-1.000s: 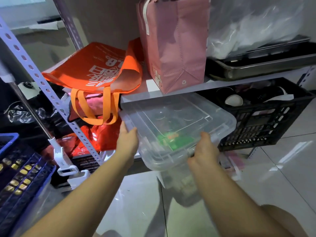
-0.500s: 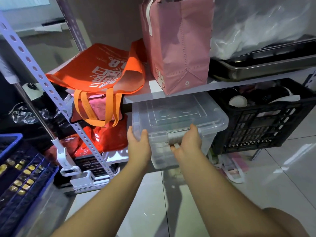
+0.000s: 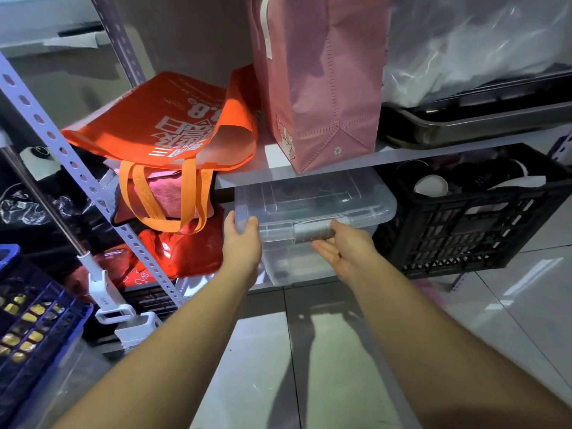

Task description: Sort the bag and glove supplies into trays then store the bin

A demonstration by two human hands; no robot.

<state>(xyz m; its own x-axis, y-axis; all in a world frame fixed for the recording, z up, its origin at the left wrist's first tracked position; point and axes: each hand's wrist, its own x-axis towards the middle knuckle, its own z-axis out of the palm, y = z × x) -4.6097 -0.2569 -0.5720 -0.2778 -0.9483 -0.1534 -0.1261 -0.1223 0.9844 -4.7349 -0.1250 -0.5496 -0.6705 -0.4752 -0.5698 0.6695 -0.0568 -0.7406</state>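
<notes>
- The clear bin, lid on, sits on the lower shelf under the upper shelf board; its contents are too blurred to tell.
- The left hand grasps the bin's front left corner, fingers wrapped on the lid rim.
- The right hand lies released, palm up, touching just below the grey latch.
- Right of the right-hand fingers, a black crate holds a white cup and dark items.
- Above the fingers stands a pink bag; an orange bag lies up-left.
</notes>
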